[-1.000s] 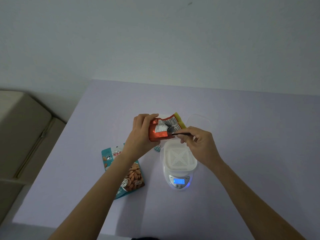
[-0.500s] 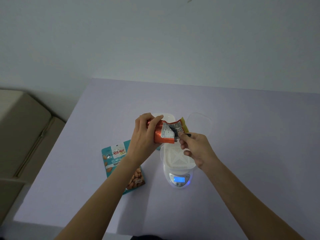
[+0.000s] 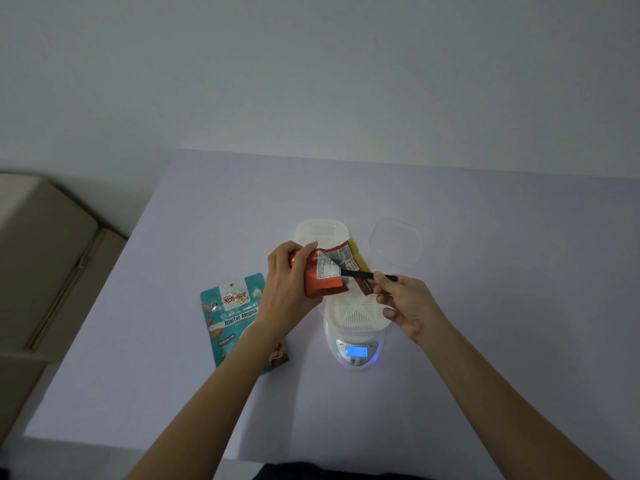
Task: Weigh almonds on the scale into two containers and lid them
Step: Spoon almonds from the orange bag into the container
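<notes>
Two hands are engaged. The left hand (image 3: 287,285) grips the orange packet (image 3: 323,275). The right hand (image 3: 405,303) pinches a black utensil (image 3: 360,274), whose tip is inside the packet. Directly below both hands, the white container (image 3: 356,313) sits on the scale (image 3: 356,353).

The left forearm (image 3: 242,375) covers the lower right of the teal almond bag (image 3: 232,317), the orange packet (image 3: 322,277) hides the far white container's (image 3: 322,232) near edge, the black utensil's (image 3: 360,274) far end cannot be made out, and the scale's (image 3: 356,356) readout is too small to read.
</notes>
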